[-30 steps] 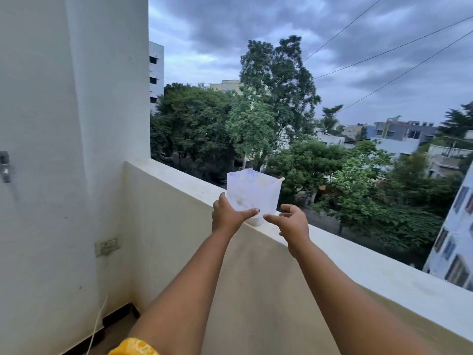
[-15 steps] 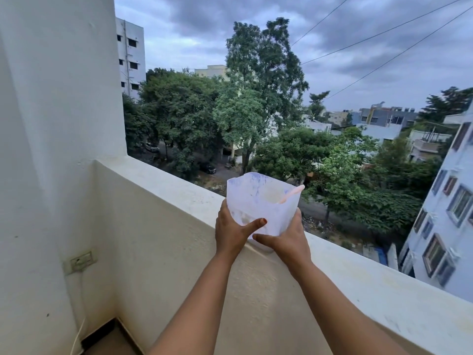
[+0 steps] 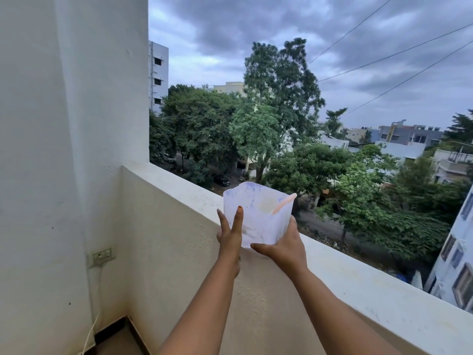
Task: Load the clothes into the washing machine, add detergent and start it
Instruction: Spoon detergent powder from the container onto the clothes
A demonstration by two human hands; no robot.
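Note:
A translucent white detergent container (image 3: 258, 213), cut open at the top with bluish powder stains, is held above the balcony parapet ledge (image 3: 358, 275). A pale pink scoop handle (image 3: 284, 203) sticks out of its right rim. My left hand (image 3: 230, 234) presses flat against its left side with fingers straight up. My right hand (image 3: 284, 248) cups its bottom right corner from below. No washing machine or clothes are in view.
A white wall (image 3: 64, 149) rises on the left, carrying a socket plate (image 3: 102, 256) with a white cable (image 3: 93, 326) hanging down to the floor. Beyond the parapet are trees, buildings and overhead wires.
Both hands went from just touching the container on the ledge to holding it, and lifted it slightly toward me. My left hand's fingers now point up along its side.

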